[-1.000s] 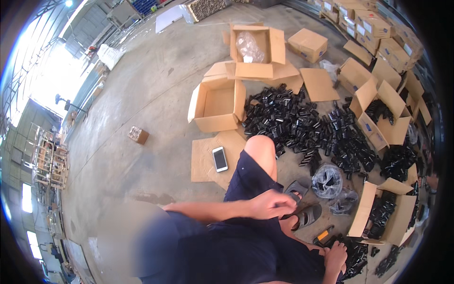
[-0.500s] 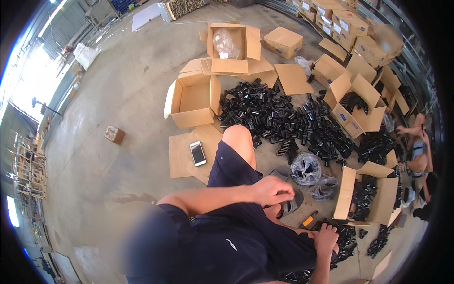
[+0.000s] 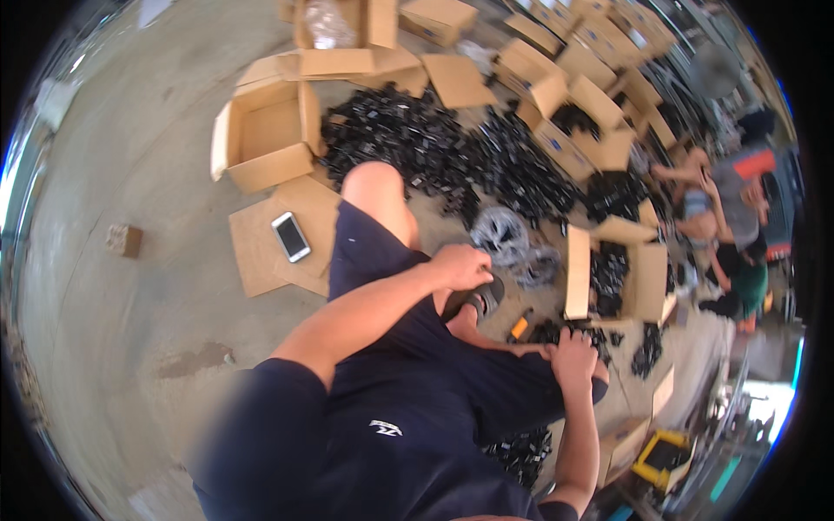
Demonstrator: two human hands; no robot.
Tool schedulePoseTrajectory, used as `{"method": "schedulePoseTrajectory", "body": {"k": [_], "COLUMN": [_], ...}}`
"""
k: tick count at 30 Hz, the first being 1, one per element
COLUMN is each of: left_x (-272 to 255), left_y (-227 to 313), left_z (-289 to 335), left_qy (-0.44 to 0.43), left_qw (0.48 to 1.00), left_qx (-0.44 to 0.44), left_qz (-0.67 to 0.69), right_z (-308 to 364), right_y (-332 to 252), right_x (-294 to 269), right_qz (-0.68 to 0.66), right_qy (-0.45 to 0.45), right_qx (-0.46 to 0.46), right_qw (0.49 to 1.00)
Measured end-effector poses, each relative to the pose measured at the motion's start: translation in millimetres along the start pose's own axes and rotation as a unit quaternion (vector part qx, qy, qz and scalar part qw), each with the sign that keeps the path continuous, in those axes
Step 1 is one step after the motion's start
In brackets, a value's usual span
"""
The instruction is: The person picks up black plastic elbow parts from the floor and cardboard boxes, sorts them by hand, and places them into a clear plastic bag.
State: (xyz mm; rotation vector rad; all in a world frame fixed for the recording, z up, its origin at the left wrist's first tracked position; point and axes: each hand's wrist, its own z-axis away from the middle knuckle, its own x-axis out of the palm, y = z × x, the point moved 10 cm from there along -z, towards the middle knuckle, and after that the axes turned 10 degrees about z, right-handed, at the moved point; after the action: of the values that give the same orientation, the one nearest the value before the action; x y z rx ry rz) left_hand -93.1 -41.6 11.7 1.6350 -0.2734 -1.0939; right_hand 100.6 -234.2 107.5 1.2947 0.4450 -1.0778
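Observation:
My left hand (image 3: pixel 462 267) hangs over my lower leg near the sandal (image 3: pixel 491 296), its fingers curled in loosely; nothing shows in them. On my right leg, by the knee, lies my right hand (image 3: pixel 573 356), fingers bent apart over the dark shorts (image 3: pixel 512 382). Just beyond that knee are a yellow-and-black tool (image 3: pixel 520 326), whose kind is unclear, and some small black parts (image 3: pixel 547 333). Clear plastic bags (image 3: pixel 499 236) lie past my foot. A large heap of black tube-like parts (image 3: pixel 404 130) spreads over the floor in front of me.
A white phone (image 3: pixel 291 237) lies on flat cardboard (image 3: pixel 252 252) at left. Open cartons stand around: one bare inside (image 3: pixel 224 143), one with black parts (image 3: pixel 578 273). Stacked boxes (image 3: pixel 608 43) line the far right. Other people (image 3: pixel 738 204) sit at right. A yellow crate (image 3: pixel 665 460) stands lower right.
My view has swung right and downward, so the scene sits farther left and higher, and more of the people shows. Both hands stay near my legs; the left remains curled.

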Motion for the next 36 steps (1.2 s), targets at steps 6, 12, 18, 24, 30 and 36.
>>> {"method": "schedulePoseTrajectory", "body": {"k": [6, 12, 18, 24, 30, 36], "left_x": [-83.9, -204.4, -249.6, -121.5, -4.4, 49.1], "left_y": [103.9, 193.2, 82.4, -96.0, -195.6, -204.5], "left_z": [31.8, 24.8, -54.6, -138.7, -167.0, -194.4], "left_qy": [0.01, 0.033, 0.019, -0.097, -0.15, -0.202], "left_qw": [0.993, 0.982, 0.991, 0.992, 0.959, 0.908], "left_qx": [0.075, 0.16, -0.033, -0.078, -0.077, 0.036], "left_qz": [0.088, 0.095, 0.128, -0.009, -0.23, -0.367], "right_z": [13.5, 9.3, -46.1, -75.3, -105.0, -117.8], "right_y": [1.0, 42.9, 76.4, 67.3, 56.0, 56.7], "right_x": [-61.5, -102.8, -92.7, -27.4, -27.1, -13.0], "right_qz": [-0.161, -0.302, -0.354, -0.256, -0.242, -0.231], "right_qy": [0.052, 0.107, 0.038, -0.076, -0.084, -0.095], "right_qx": [-0.036, -0.068, -0.031, -0.045, -0.05, -0.063], "right_qw": [0.985, 0.945, 0.934, 0.963, 0.965, 0.966]}}
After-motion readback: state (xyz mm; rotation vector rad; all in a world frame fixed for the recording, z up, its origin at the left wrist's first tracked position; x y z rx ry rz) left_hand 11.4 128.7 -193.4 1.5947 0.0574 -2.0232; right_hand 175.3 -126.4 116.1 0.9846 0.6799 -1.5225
